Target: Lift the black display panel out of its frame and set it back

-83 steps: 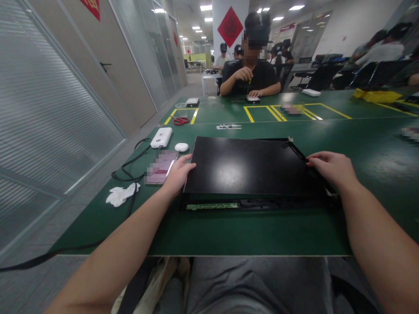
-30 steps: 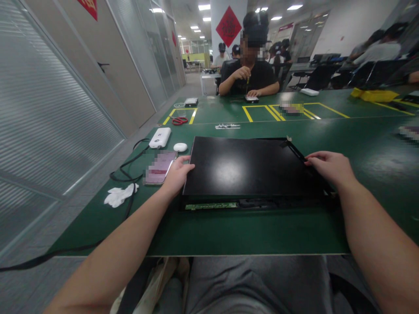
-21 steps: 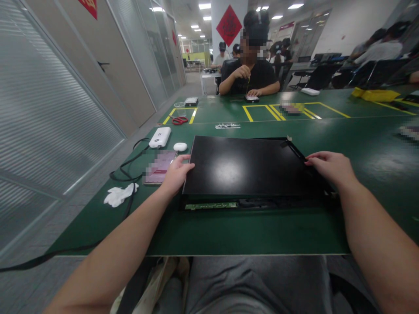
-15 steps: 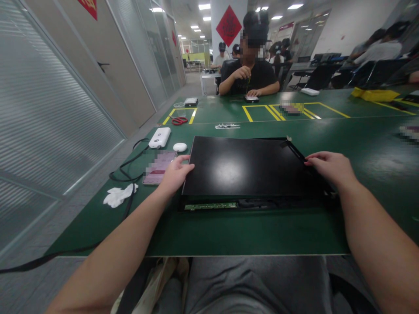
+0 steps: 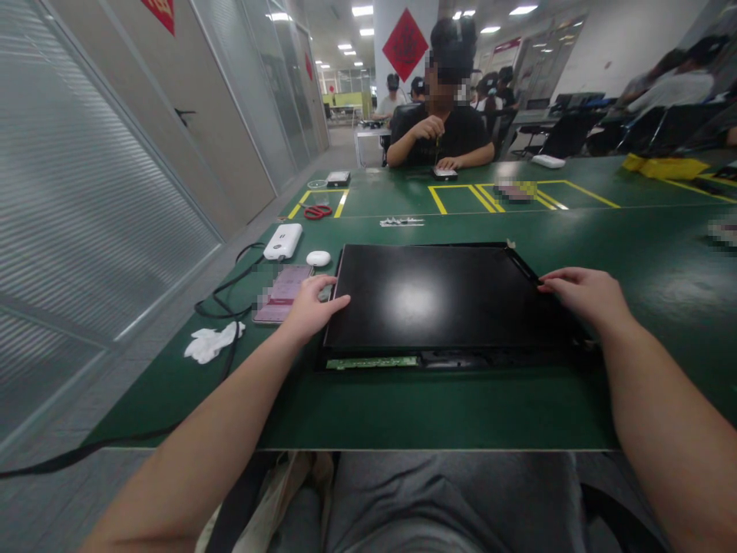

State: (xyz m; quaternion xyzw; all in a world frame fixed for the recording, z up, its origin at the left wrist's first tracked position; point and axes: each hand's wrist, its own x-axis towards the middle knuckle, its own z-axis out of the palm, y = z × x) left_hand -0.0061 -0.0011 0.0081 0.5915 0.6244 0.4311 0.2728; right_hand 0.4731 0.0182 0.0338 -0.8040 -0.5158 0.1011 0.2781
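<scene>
A large black display panel [image 5: 437, 296] lies flat on the green table [image 5: 403, 407], over a black frame with a green circuit strip [image 5: 371, 362] showing along its near edge. My left hand [image 5: 311, 307] grips the panel's left edge, thumb on top. My right hand [image 5: 584, 296] rests on the right edge with fingers curled over it. A loose black bezel strip [image 5: 521, 265] runs by the far right corner.
Left of the panel lie a phone [image 5: 282, 292], a white earbud case [image 5: 318, 258], a white charger [image 5: 283, 241], a black cable [image 5: 224, 296] and white gloves [image 5: 210, 342]. Red scissors [image 5: 317, 212] lie farther off. A person [image 5: 441, 127] works across the table.
The panel's left side has come down a little and lies flatter on the frame. My left thumb has moved further onto the panel. My right hand stays where it was.
</scene>
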